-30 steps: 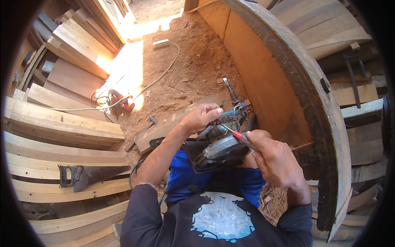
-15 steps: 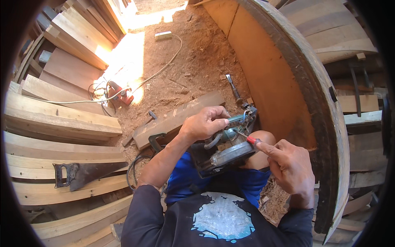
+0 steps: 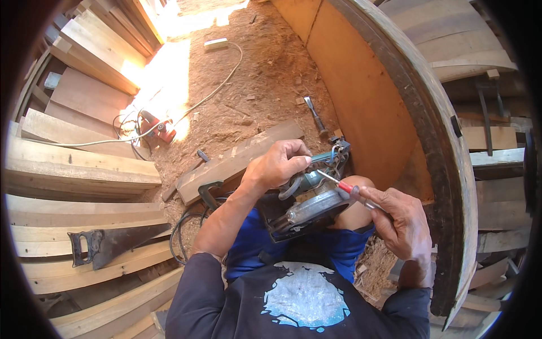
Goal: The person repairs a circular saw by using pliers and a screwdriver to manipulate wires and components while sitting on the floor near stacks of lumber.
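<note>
A circular saw (image 3: 316, 204) with a green motor body and grey guard lies across my lap, its housing partly open with wires showing near the far right end. My left hand (image 3: 280, 163) pinches the green housing, thumb on top and fingers curled on the far side. In my right hand (image 3: 400, 219) is a screwdriver (image 3: 345, 187) with a red and clear handle. Its shaft points up and left to the saw's motor body; whether the tip touches, I cannot tell.
Beyond the saw lie a thick timber piece (image 3: 240, 161) and a chisel (image 3: 315, 117) on sawdust. A handsaw (image 3: 116, 244) rests on stacked boards at left. A red power tool (image 3: 157, 127) and a white cord (image 3: 212, 104) are farther off. A curved wooden panel (image 3: 384, 96) rises at right.
My right hand has drawn back slightly along the screwdriver, showing more of its handle. Its grip has changed from an extended index finger to curled fingers. My left hand stays on the saw.
</note>
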A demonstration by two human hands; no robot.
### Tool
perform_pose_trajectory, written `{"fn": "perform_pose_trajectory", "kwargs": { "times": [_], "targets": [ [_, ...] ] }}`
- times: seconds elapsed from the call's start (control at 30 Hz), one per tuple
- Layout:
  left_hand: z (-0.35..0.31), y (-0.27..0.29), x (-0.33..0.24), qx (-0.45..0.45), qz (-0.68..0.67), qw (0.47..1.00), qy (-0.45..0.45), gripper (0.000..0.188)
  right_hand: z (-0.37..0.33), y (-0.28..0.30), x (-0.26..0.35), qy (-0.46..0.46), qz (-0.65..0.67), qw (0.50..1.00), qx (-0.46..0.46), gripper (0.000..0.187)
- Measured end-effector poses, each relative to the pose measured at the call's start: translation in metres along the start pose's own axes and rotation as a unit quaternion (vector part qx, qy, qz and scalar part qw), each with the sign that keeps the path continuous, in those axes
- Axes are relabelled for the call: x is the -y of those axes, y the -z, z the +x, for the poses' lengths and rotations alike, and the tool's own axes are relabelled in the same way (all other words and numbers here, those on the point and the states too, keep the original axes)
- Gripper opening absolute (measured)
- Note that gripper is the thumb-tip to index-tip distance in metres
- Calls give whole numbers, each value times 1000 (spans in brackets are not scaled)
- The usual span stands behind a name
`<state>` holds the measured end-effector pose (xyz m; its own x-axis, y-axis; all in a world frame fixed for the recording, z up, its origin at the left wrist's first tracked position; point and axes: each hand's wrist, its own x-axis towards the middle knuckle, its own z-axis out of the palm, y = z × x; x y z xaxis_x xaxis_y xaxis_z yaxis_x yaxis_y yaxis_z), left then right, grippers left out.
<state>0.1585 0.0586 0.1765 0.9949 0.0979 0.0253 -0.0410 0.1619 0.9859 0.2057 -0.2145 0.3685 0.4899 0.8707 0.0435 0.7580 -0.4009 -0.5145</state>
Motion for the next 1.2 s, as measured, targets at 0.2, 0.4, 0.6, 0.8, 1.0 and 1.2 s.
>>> {"fn": "perform_pose_trajectory", "kwargs": {
  "times": [0.2, 0.4, 0.6, 0.8, 1.0, 1.2],
  "targets": [
    [-1, 5, 7, 7, -11, 1000, -5, 23, 0, -9, -8, 11, 5, 999, -36, 43],
    [-7, -1, -27, 32, 6, 999, 27, 25, 6, -2, -1, 20, -13, 1000, -11, 42],
    [-7, 5, -22, 75, 112, 990, 45, 31, 0, -7, -2, 12, -17, 1000, -14, 42],
    [-5, 2, -21, 94, 76, 991, 49, 31, -7, -11, -8, 15, -32, 999, -16, 43],
    [-6, -3, -30, 82, 53, 994, 57, 31, -3, -4, -13, 43, -17, 999, -11, 42],
    [-13, 6, -17, 119, -65, 991, 19, 55, -1, -19, -38, -11, 434, 890, -137, 43]
  ]
}}
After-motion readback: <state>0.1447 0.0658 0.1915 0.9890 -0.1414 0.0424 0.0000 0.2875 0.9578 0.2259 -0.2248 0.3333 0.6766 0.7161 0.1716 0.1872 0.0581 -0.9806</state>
